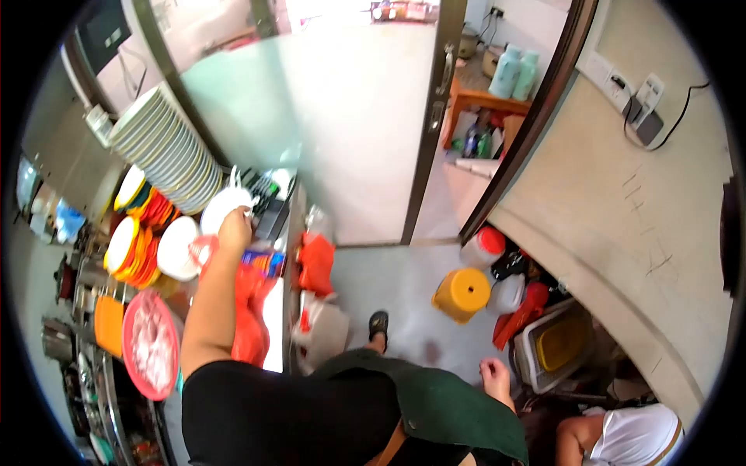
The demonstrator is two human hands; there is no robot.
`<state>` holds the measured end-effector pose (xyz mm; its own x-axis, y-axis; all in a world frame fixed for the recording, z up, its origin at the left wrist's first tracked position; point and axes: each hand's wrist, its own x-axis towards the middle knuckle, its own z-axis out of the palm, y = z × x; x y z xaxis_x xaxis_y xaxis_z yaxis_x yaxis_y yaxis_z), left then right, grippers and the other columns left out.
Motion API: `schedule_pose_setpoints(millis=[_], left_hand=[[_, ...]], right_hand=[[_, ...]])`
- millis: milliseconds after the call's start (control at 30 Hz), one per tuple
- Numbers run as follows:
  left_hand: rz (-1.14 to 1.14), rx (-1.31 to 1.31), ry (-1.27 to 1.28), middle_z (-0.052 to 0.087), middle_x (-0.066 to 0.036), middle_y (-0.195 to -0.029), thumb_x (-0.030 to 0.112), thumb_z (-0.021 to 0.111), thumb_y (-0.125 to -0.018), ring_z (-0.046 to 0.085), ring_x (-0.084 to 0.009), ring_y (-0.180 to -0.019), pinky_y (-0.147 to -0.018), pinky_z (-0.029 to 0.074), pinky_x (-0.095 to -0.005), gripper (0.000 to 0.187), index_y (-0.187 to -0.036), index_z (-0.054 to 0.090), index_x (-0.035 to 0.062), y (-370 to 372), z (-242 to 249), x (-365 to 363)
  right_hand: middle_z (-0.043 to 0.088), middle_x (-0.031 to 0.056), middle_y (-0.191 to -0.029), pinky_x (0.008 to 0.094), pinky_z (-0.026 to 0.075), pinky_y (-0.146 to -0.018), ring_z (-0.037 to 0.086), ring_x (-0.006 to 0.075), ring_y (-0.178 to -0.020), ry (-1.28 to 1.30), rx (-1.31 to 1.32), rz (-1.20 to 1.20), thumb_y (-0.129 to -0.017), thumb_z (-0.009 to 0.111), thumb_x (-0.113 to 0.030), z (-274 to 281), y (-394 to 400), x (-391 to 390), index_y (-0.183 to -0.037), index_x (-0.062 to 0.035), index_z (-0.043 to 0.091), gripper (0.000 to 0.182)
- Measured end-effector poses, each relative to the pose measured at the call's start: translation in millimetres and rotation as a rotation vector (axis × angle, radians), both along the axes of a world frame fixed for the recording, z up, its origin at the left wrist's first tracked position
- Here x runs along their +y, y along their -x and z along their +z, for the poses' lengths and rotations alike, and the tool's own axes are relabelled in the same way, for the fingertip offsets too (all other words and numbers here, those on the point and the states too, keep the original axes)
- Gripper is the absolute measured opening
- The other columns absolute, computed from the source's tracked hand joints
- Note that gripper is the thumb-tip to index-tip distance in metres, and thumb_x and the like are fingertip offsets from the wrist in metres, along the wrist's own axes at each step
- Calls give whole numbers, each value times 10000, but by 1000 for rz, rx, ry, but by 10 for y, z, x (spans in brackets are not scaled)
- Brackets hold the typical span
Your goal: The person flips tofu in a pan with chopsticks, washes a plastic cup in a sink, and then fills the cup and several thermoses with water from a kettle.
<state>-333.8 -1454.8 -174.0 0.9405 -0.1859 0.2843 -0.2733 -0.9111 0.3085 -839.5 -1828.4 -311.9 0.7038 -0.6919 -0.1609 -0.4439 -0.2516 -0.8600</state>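
My left hand (235, 227) reaches over the counter at the left, at the right edge of a white bowl (220, 208). Its fingers are bent together, and what they hold is too small to make out. Beside it are another white bowl (179, 248), black items (272, 220) and a blue packet (264, 262). Red plastic bags (250, 311) lie below my forearm. My right hand (495, 378) hangs low beside the green apron (458, 404), fingers curled in, with nothing visible in it.
Stacked plates (167, 151) and orange bowls (132, 252) stand left, above a pink basin (151, 346). A yellow stool (462, 295) and a grey bin (556, 349) are on the floor. Another person in a white shirt (633, 439) is at lower right. A sliding door (357, 132) stands ahead.
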Motion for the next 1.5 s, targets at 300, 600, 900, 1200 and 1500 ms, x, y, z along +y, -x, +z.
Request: schedule_pose_setpoints(millis=[300,600,900,1200,1500], left_hand=[[-358,260,146,576,-122,-627,284,567,-732,567,-289,-584,-530,451,-377,195,-815,581,108,-44,-216,-1367],[-572,229,345,591,-157,-735,78,506,-725,576,-306,-662,-615,459,-358,181,-890,562,29,-441,-950,-1698],[-151,909,338,605,-136,-828,177,641,-629,592,-218,-769,-679,459,-303,432,-997,527,-17,-1239,-2150,-3182],[127,715,308,595,-148,-787,157,638,-614,580,-252,-744,-654,457,-325,328,-893,554,6,-1739,-2696,-4011],[476,885,189,589,-157,-797,133,619,-622,576,-262,-742,-656,456,-327,270,-857,559,12,-2990,-3203,-4138]], right_hand=[[535,149,-953,296,456,-702,530,230,-901,324,-505,329,-744,562,-125,1574,-4235,-1308,-1036,-14,484,322],[516,141,-1054,291,365,-840,494,215,-969,179,-513,267,-720,608,-254,2094,-5894,-1853,-1141,6,378,546],[299,165,-1289,339,319,-926,355,233,-1155,15,-291,1005,-711,631,-262,2025,-5968,-2173,-1271,-33,247,717],[130,108,-1368,340,336,-921,298,293,-1186,174,-183,1404,-753,570,-230,1733,-7415,-3276,-1275,-148,286,600],[255,116,-1320,369,356,-891,386,316,-1103,501,-62,1528,-771,541,-254,498,-9553,-4166,-1186,-125,411,454]])
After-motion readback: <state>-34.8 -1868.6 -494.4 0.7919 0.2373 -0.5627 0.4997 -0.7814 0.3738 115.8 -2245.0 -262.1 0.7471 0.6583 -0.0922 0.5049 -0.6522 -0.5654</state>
